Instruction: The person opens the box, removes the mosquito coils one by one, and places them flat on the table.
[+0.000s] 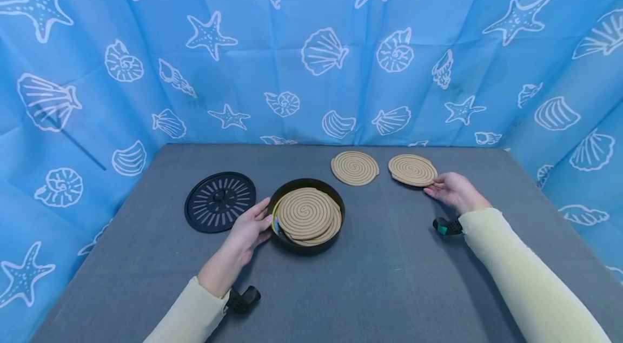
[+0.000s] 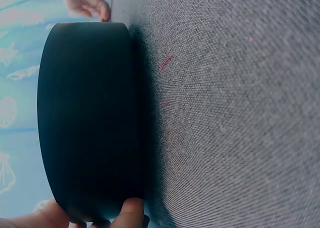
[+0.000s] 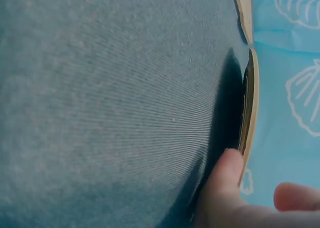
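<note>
My left hand [image 1: 251, 225] grips the left side of a round black mosquito coil holder [image 1: 311, 250], thumb near the rim and fingers at the outer wall. Tan spiral mosquito coils [image 1: 305, 213] lie stacked inside, with a bit of yellow and blue showing beneath at the left. In the left wrist view, the holder's dark side wall [image 2: 90, 118] stands on the cloth. Over at the right, my right hand [image 1: 454, 191] pinches the near right edge of another mosquito coil [image 1: 412, 170]. That coil's edge [image 3: 248, 113] is raised, casting a shadow on the table.
A separate coil [image 1: 355, 167] lies flat at the back, left of the pinched one. The black slotted lid [image 1: 220, 202] with a centre knob lies left of the holder. Grey cloth covers the table [image 1: 379, 289]; a blue shell-print curtain [image 1: 292, 61] hangs behind it.
</note>
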Motion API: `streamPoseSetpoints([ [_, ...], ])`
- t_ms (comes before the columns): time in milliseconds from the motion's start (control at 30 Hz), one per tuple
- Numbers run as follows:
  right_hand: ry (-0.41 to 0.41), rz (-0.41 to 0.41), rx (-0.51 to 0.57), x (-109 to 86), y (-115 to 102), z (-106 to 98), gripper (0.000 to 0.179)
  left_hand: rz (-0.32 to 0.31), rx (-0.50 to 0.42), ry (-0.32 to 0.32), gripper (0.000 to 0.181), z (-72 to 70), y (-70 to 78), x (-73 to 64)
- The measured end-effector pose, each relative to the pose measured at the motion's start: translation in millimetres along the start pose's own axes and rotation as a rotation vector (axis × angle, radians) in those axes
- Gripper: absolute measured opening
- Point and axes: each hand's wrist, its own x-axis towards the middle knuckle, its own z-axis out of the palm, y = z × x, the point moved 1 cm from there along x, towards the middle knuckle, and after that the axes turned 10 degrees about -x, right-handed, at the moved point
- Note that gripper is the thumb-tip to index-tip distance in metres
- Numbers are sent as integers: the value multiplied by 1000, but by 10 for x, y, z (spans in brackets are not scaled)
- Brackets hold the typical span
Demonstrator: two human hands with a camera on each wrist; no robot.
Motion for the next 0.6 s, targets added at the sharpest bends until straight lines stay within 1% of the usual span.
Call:
streamPoseSetpoints([
  [167, 17, -10, 8, -63, 18, -9, 66, 6, -7, 12, 50, 16, -8, -2],
  [267, 9, -19, 4, -86, 23, -13, 64, 10, -6, 10, 50, 15, -7, -6],
  [600, -98, -57, 69, -148, 89, -68, 59, 3, 2, 16, 50, 18, -7, -20],
])
